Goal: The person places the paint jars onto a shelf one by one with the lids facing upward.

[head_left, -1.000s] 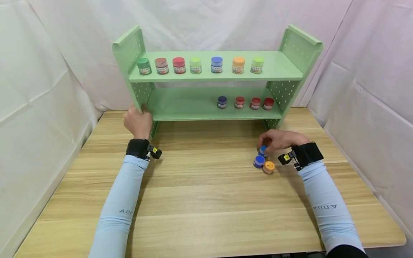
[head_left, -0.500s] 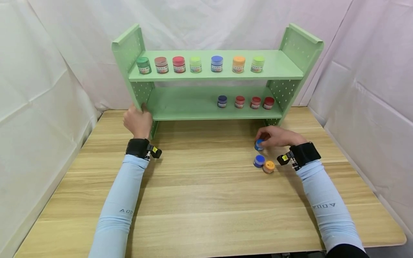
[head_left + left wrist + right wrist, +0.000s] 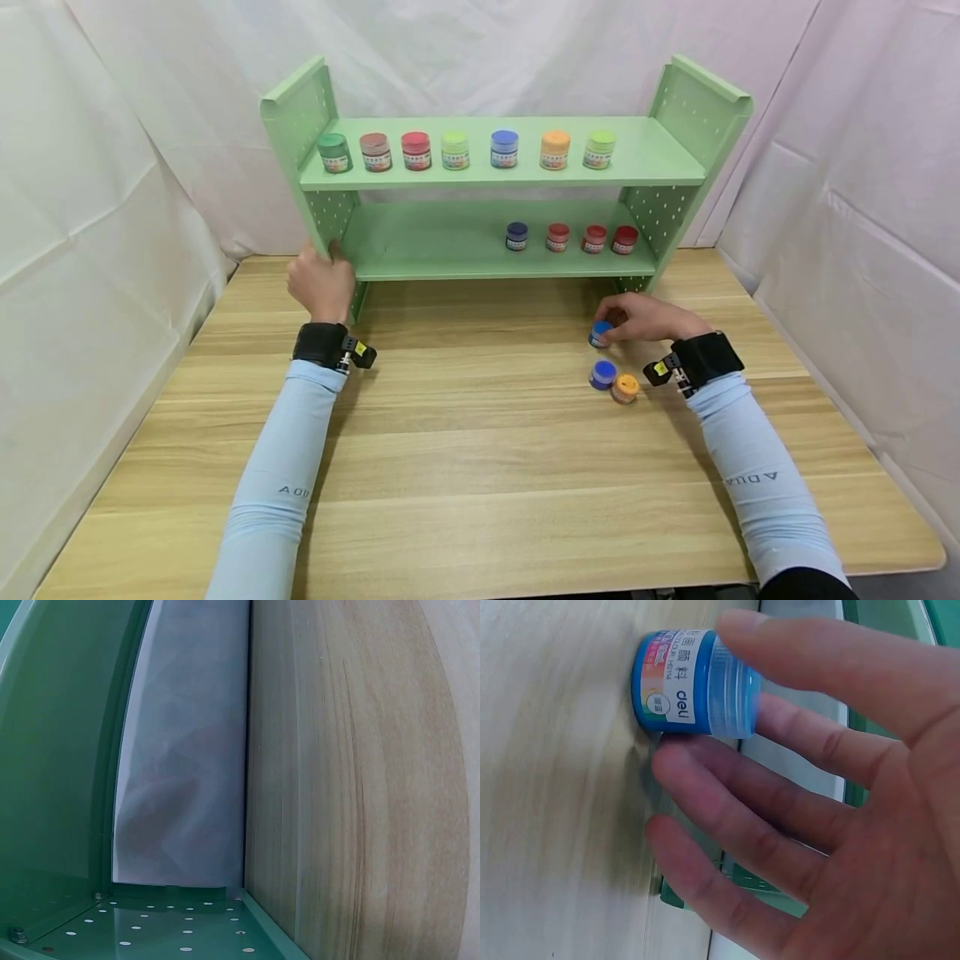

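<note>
My left hand (image 3: 321,283) grips the lower left side panel of a green two-tier shelf (image 3: 427,250); its fingertips are hidden behind the panel. The left wrist view shows only the shelf's underside and perforated panel, not the hand. Low over the table at the right, my right hand (image 3: 647,318) pinches a bright blue paint jar (image 3: 676,682) between thumb and fingers near its clear lid. The jar is upright, its base at or very near the wood. Just in front of it stand a darker blue paint jar (image 3: 602,375) and an orange paint jar (image 3: 625,389), side by side.
A row of several paint jars in mixed colours stands on the upper shelf board (image 3: 637,175). On the lower board, a dark blue jar (image 3: 516,237) and red jars (image 3: 557,238) stand toward the right. White cloth (image 3: 487,58) hangs behind the table (image 3: 480,467).
My right hand has drawn the bright blue jar away from the other two, slightly left and toward the shelf. During the last half second it has barely moved. The left hand stays put.
</note>
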Available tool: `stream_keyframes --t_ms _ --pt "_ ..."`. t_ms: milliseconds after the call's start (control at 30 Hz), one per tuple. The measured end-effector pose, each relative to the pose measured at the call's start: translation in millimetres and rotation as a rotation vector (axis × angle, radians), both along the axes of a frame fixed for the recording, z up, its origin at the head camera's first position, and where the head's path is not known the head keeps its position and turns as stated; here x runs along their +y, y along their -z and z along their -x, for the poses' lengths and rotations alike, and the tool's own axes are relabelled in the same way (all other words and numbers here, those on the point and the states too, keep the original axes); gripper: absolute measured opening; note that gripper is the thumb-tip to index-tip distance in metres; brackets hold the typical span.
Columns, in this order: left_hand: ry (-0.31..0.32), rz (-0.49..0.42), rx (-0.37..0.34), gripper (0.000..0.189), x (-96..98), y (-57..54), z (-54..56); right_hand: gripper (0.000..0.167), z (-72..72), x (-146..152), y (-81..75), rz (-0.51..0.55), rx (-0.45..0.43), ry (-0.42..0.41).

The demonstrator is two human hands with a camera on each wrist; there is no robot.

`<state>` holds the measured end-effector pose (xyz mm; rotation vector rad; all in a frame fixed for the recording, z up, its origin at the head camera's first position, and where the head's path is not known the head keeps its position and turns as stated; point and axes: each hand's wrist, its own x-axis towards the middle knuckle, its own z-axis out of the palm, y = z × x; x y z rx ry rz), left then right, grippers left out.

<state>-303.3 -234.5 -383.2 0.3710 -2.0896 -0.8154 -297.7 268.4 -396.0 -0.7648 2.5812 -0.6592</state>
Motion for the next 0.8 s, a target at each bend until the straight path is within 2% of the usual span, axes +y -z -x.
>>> stream_keyframes --t_ms 267,500,800 --pt "-0.007 -0.002 -0.002 0.026 0.2 0.7 0.8 0.041 -1.8 -1.1 1.0 0.026 0.008 -0.028" --pt "-0.013 0.005 0.001 0.027 0.7 0.2 0.4 0.036 0.0 1.6 4.5 0.051 -0.007 -0.014" --pt "-0.013 -0.003 -0.007 0.026 1.7 -0.6 -0.4 0.032 1.1 2.3 6.5 0.038 0.036 -0.016"
